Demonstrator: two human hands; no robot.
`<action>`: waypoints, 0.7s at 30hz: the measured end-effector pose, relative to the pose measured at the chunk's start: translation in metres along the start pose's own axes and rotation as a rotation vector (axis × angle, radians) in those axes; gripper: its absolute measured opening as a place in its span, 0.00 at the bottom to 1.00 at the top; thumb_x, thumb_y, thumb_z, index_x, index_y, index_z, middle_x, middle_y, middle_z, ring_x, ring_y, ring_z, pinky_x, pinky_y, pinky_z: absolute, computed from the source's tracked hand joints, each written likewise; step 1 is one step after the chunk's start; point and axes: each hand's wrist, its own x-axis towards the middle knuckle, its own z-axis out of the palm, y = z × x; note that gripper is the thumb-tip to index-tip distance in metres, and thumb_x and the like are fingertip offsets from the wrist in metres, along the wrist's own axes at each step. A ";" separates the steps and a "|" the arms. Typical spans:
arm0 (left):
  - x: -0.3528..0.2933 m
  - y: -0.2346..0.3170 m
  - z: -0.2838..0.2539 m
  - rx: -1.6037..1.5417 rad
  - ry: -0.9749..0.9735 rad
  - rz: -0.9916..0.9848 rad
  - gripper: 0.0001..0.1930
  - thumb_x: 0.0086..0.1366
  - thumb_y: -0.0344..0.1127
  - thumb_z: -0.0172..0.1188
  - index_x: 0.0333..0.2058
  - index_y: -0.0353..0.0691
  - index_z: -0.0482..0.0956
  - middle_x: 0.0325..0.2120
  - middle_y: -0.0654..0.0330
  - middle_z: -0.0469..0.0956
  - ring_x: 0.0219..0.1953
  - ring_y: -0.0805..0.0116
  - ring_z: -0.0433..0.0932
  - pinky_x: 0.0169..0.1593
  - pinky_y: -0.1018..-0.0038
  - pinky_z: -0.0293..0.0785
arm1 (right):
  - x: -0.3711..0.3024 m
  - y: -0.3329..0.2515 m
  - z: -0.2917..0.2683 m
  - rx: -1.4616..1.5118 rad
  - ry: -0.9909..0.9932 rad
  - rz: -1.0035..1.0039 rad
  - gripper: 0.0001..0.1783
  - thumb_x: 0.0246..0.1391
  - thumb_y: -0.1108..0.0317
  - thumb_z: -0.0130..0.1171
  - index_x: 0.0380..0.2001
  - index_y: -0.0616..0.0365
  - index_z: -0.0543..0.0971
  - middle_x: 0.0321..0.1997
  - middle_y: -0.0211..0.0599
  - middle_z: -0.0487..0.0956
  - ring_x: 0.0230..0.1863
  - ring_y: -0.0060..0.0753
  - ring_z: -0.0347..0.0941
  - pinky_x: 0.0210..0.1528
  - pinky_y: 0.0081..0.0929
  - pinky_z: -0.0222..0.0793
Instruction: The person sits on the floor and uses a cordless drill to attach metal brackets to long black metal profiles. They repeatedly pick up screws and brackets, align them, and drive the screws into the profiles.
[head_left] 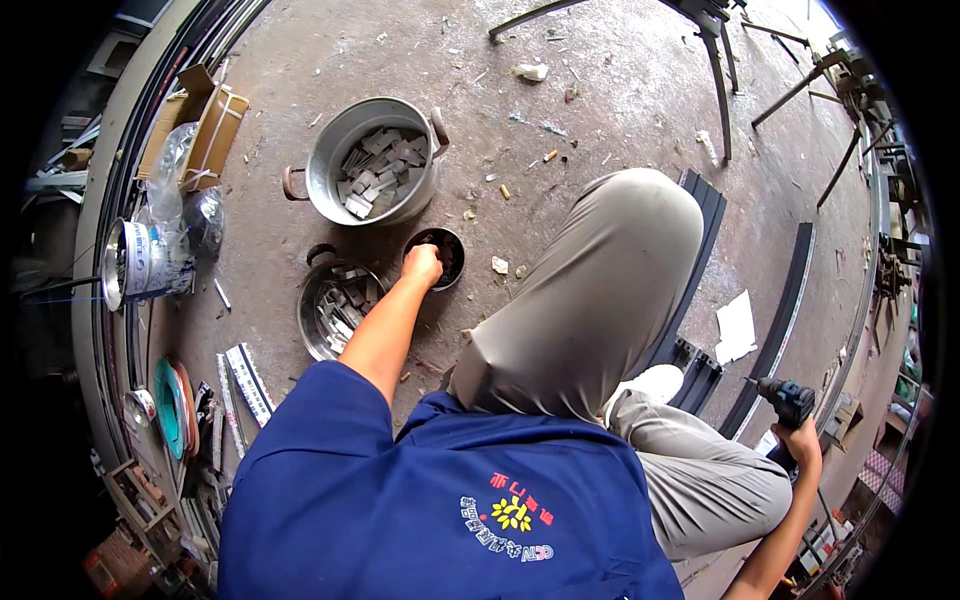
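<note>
On a littered floor [590,110], a large two-handled metal pot [325,160]; nearer, a smaller metal pot [306,325]; at far right, a dark power drill [790,400], grasped by the handle in the right hand [800,442]; just beside both pots, a small round container [461,253], entered by the left hand [422,264], impossible to tell whether grasping or released; in both pots, small grey pieces [380,170].
</note>
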 end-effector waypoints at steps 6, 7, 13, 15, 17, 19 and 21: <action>0.018 0.014 0.025 0.145 -0.057 -0.084 0.13 0.59 0.27 0.60 0.42 0.38 0.86 0.48 0.44 0.82 0.54 0.47 0.81 0.58 0.56 0.77 | 0.005 0.016 -0.005 -0.021 0.026 0.116 0.23 0.42 0.78 0.72 0.44 0.61 0.77 0.29 0.27 0.75 0.27 0.25 0.67 0.31 0.31 0.69; 0.018 0.010 0.025 0.133 -0.057 -0.104 0.13 0.58 0.26 0.60 0.41 0.39 0.86 0.47 0.44 0.82 0.53 0.46 0.80 0.57 0.55 0.77 | 0.006 0.006 -0.005 -0.078 0.055 0.052 0.23 0.42 0.77 0.72 0.45 0.61 0.77 0.28 0.28 0.74 0.26 0.25 0.67 0.30 0.31 0.68; 0.013 0.013 0.029 0.283 -0.100 0.052 0.12 0.58 0.26 0.61 0.42 0.37 0.85 0.47 0.43 0.82 0.52 0.45 0.81 0.54 0.56 0.79 | 0.004 0.000 -0.009 -0.099 0.020 0.006 0.24 0.42 0.75 0.73 0.46 0.61 0.79 0.39 0.31 0.80 0.38 0.28 0.72 0.46 0.30 0.73; 0.011 0.024 0.029 0.348 -0.162 0.036 0.13 0.58 0.27 0.63 0.43 0.37 0.85 0.48 0.44 0.82 0.52 0.46 0.81 0.53 0.57 0.80 | 0.001 0.001 -0.008 -0.095 0.024 -0.008 0.21 0.43 0.76 0.72 0.44 0.61 0.80 0.37 0.29 0.79 0.35 0.25 0.71 0.41 0.29 0.73; 0.012 0.024 0.024 0.376 -0.172 0.045 0.14 0.58 0.27 0.65 0.44 0.37 0.85 0.48 0.45 0.82 0.52 0.46 0.82 0.53 0.58 0.80 | -0.003 -0.014 -0.007 -0.086 0.025 0.049 0.21 0.43 0.75 0.72 0.44 0.61 0.79 0.35 0.30 0.79 0.34 0.25 0.72 0.39 0.29 0.73; 0.012 0.022 0.024 0.403 -0.158 0.055 0.14 0.58 0.27 0.65 0.44 0.36 0.85 0.48 0.46 0.82 0.52 0.47 0.82 0.53 0.59 0.81 | -0.005 -0.017 -0.001 -0.087 0.086 -0.054 0.19 0.45 0.75 0.72 0.41 0.61 0.77 0.29 0.29 0.76 0.27 0.24 0.71 0.31 0.29 0.71; 0.012 0.019 0.023 0.403 -0.106 0.070 0.13 0.58 0.27 0.62 0.42 0.36 0.85 0.49 0.47 0.82 0.52 0.47 0.82 0.54 0.59 0.80 | -0.005 -0.019 -0.003 -0.072 0.043 0.009 0.15 0.47 0.75 0.71 0.36 0.60 0.74 0.25 0.27 0.74 0.24 0.23 0.69 0.27 0.28 0.67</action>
